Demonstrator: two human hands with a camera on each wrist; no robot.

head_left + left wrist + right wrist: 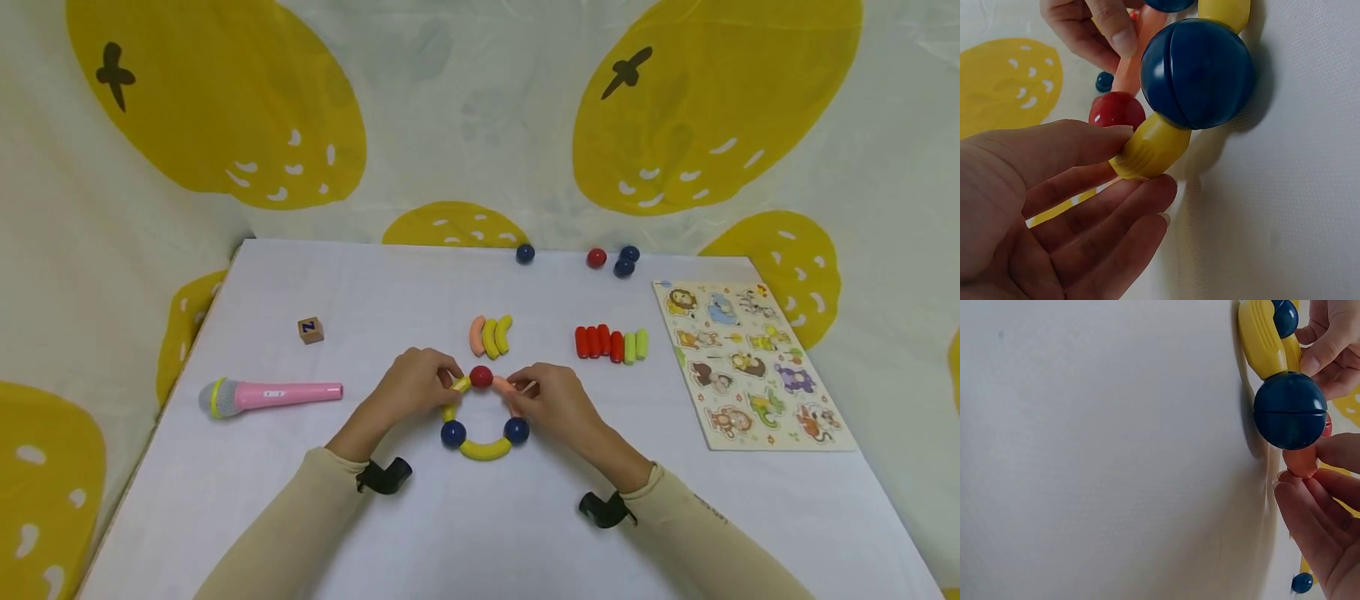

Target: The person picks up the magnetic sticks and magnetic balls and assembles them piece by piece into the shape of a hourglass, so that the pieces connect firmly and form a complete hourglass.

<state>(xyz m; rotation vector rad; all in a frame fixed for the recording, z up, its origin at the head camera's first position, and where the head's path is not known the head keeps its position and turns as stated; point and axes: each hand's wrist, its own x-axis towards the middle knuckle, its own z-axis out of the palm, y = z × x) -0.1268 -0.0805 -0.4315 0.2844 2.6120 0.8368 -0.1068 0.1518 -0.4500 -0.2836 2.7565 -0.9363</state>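
Note:
A ring of curved pieces and balls lies at the table's middle. Its red ball (482,377) is at the far side, with one blue ball (453,434) at the near left and another blue ball (517,431) at the near right. A curved yellow piece (485,451) joins the two blue balls. My left hand (411,385) pinches the left yellow curved piece (1154,147) between thumb and fingers. On the other side my right hand (553,402) pinches the salmon-pink curved piece (1301,461), which meets the right blue ball.
Beyond the ring lie spare curved pieces (491,337); red rods (592,342) and green rods (636,345) sit to the right. Loose balls (596,257) rest along the back edge. A pink microphone (288,395) and letter block (310,330) are left, an animal puzzle board (750,375) right.

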